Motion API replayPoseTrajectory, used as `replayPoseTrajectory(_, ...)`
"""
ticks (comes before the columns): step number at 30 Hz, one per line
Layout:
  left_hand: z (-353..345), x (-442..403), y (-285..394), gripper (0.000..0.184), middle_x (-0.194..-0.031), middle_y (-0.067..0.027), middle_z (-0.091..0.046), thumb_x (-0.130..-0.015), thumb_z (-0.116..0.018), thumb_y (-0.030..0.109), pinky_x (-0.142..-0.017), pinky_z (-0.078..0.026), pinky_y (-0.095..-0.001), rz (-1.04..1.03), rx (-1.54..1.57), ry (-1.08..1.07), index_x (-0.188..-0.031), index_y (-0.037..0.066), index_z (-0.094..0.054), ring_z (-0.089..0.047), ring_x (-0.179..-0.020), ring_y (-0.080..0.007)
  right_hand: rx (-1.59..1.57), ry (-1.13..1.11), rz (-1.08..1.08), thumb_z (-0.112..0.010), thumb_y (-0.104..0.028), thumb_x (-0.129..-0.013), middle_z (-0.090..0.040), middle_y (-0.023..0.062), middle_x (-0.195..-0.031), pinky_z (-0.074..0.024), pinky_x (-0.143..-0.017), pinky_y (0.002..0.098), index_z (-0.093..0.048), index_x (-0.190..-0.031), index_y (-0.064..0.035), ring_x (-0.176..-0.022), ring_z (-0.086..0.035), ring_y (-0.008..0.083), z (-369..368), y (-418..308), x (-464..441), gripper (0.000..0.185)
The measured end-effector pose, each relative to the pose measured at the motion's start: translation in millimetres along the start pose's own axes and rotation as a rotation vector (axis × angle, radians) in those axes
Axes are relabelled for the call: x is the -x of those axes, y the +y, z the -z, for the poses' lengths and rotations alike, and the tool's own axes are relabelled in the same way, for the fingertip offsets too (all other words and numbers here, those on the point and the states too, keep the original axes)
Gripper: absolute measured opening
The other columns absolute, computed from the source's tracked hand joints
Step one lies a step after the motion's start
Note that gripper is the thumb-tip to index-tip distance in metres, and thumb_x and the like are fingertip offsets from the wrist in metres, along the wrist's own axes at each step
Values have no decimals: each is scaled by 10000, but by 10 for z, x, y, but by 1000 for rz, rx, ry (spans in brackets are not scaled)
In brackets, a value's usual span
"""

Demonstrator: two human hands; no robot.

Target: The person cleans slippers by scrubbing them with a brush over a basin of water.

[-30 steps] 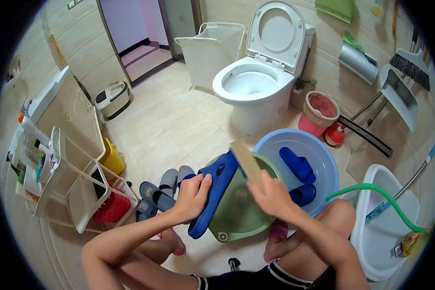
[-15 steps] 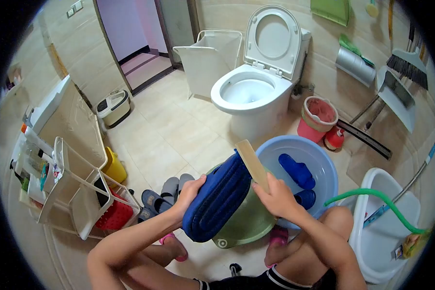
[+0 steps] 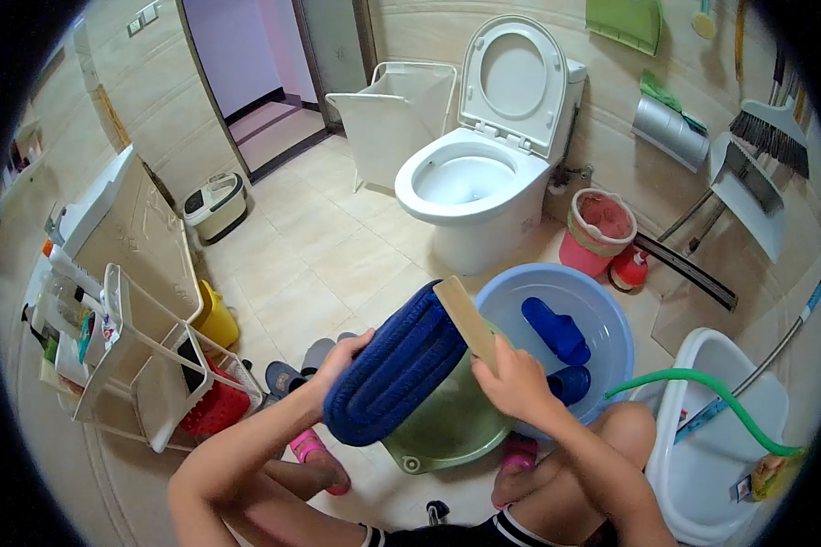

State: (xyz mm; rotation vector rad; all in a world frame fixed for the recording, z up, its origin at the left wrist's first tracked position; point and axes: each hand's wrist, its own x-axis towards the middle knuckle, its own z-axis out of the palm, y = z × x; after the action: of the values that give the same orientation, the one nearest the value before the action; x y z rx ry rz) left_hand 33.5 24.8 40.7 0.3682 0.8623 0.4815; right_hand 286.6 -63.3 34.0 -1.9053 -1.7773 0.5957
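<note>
Presently, blue slipper (image 3: 394, 369) gripped sole-outward by left hand (image 3: 340, 362), flat wooden implement (image 3: 465, 317) by right hand (image 3: 513, 376), over green basin (image 3: 447, 433).

Both arms are bent at the elbow and reach inward to the middle of the view. The left forearm (image 3: 269, 419) slants up from an elbow held out wide, and the left hand (image 3: 339, 362) is closed in a grip, most of its fingers hidden. The right forearm (image 3: 588, 447) angles up and inward past the bent right knee (image 3: 631, 421); the right hand (image 3: 514, 376) is curled tightly, thumb side uppermost. The legs are spread, with the left foot (image 3: 330, 469) and right foot (image 3: 513, 479) well apart.
</note>
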Motion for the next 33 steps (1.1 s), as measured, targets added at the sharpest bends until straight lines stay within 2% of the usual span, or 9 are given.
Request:
replayPoseTrajectory(4, 173, -186, 56, 452, -1039, -158, -671, -979, -416, 395, -844, -523, -397, -81, -95, 32, -1133, 12, -597, -661, -868, -272, -87, -56, 35, -521, -390, -858, -613, 296, -738, -484, -696, 562, -459, -987, -2, -709, -621, 467, -128, -92, 134, 414)
replayPoseTrajectory(8, 59, -204, 21, 443, -1004, -148, -677, -975, -427, 400, -822, -530, -394, -137, -114, 45, -1104, 18, -611, -661, -845, -259, 39, -106, 408, -577, -372, -818, -617, 249, -657, -513, -602, 523, -484, -1005, -4, -630, -633, 432, -239, -169, 245, 424)
replayPoseTrajectory(14, -119, -188, -16, 430, -943, -131, -683, -981, -431, 396, -763, -542, -335, -89, -168, 19, -1062, 22, -627, -660, -793, -206, -4, 119, 44, -561, -350, -839, -619, 268, -712, -489, -607, 542, -481, -938, 0, -681, -624, 442, 102, 52, -138, 372)
replayPoseTrajectory(16, -87, -144, -9, 420, -932, -125, -681, -980, -439, 390, -758, -543, -329, -87, -183, 29, -1059, 21, -624, -660, -788, -198, -130, 48, 70, -563, -363, -839, -620, 266, -712, -484, -630, 560, -482, -946, -5, -673, -623, 443, -11, -3, -21, 383)
replayPoseTrajectory(18, -56, -127, 8, 411, -920, -118, -680, -979, -447, 384, -752, -545, -323, -90, -194, 47, -1056, 20, -620, -659, -783, -190, 40, -203, 321, -575, -383, -825, -623, 248, -682, -504, -621, 537, -485, -948, -25, -628, -625, 439, -56, -168, 174, 389)
replayPoseTrajectory(20, -2, -122, -9, 398, -904, -108, -677, -978, -456, 376, -743, -549, -333, -165, -225, 73, -1041, 18, -618, -660, -787, -185, 9, -244, 437, -578, -389, -816, -621, 238, -658, -513, -606, 520, -474, -927, -40, -614, -630, 424, -180, -247, 267, 381)
replayPoseTrajectory(22, -72, -42, -5, 394, -917, -114, -676, -984, -450, 362, -737, -555, -340, -166, -222, 118, -1040, 7, -613, -662, -787, -186, 158, -174, 313, -580, -385, -813, -618, 233, -649, -505, -588, 527, -471, -918, -46, -609, -630, 416, -106, -185, 132, 371)
replayPoseTrajectory(27, 34, -99, 1, 429, -942, -123, -677, -1003, -408, 361, -739, -558, -334, -173, -289, 16, -1073, -19, -595, -662, -769, -188, 93, 154, 147, -580, -350, -817, -608, 232, -625, -489, -558, 539, -474, -930, -7, -578, -618, 416, -77, 105, -110, 376)
replayPoseTrajectory(33, 134, -72, -25, 484, -973, -146, -675, -1008, -370, 398, -766, -561, -340, -246, -397, 94, -1078, -27, -590, -675, -833, -196, 21, -214, 449, -609, -371, -800, -587, 209, -575, -494, -516, 516, -469, -914, -22, -510, -602, 405, -448, -260, 255, 394)
